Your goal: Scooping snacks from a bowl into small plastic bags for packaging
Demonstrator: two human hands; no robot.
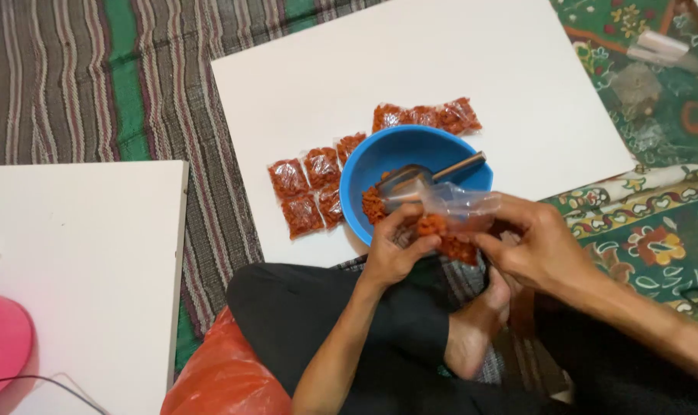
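Note:
My left hand (395, 250) and my right hand (535, 246) together hold a small clear plastic bag (450, 215) partly filled with orange-red crumbly snack. The bag hangs just in front of a blue bowl (380, 157) that holds more of the snack and a metal spoon (430, 175) leaning on its rim. Several filled, sealed small packets (307, 188) lie left of the bowl, and more packets (426, 117) lie behind it, all on a white board (410, 61).
A second white board (80, 269) lies at the left, with a pink object (3, 342) at its near corner. A red plastic bag (226, 376) sits by my knee. Clear empty bags (656, 50) lie at the top right on patterned cloth.

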